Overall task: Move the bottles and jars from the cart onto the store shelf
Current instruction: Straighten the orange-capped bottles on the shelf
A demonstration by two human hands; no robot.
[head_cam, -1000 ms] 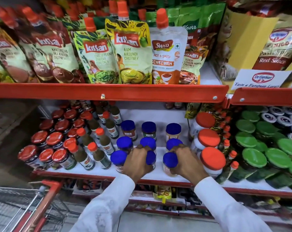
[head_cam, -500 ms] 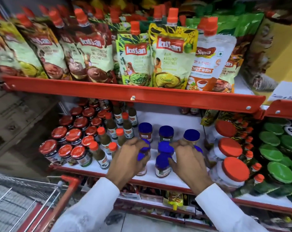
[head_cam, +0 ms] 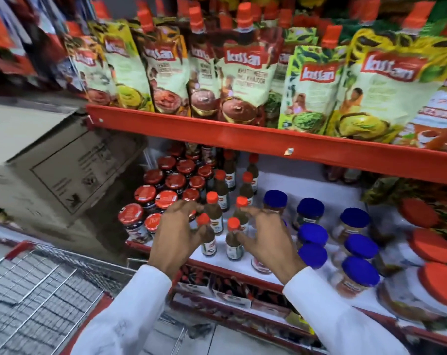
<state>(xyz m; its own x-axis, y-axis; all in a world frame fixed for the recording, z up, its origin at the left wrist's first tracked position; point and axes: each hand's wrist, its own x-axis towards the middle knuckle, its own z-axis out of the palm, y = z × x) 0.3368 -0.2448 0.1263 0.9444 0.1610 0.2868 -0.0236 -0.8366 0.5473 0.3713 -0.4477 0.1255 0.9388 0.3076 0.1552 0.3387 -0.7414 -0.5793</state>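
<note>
On the white middle shelf [head_cam: 304, 179] stand small dark bottles with orange caps [head_cam: 234, 242], red-lidded jars [head_cam: 148, 195] to their left and blue-lidded jars [head_cam: 312, 234] to their right. My left hand [head_cam: 177, 235] and my right hand [head_cam: 268, 239] flank the two front orange-capped bottles with fingers spread. My right fingertips touch the bottle on the right. My left fingers curl beside the other bottle [head_cam: 207, 238]. Neither hand has lifted anything. The wire cart [head_cam: 38, 290] with its red rim is at lower left; I see no bottles in the part that shows.
Big orange-lidded jars [head_cam: 431, 245] fill the shelf's right end. A red shelf edge [head_cam: 243, 135] overhangs closely, with chutney pouches [head_cam: 243, 73] above. A cardboard box [head_cam: 63, 170] stands left of the shelf. Lower shelves hold more goods.
Both hands have left the blue-lidded jars and moved left to the orange-capped bottles. The view has swung left, showing more of the cart and the cardboard box.
</note>
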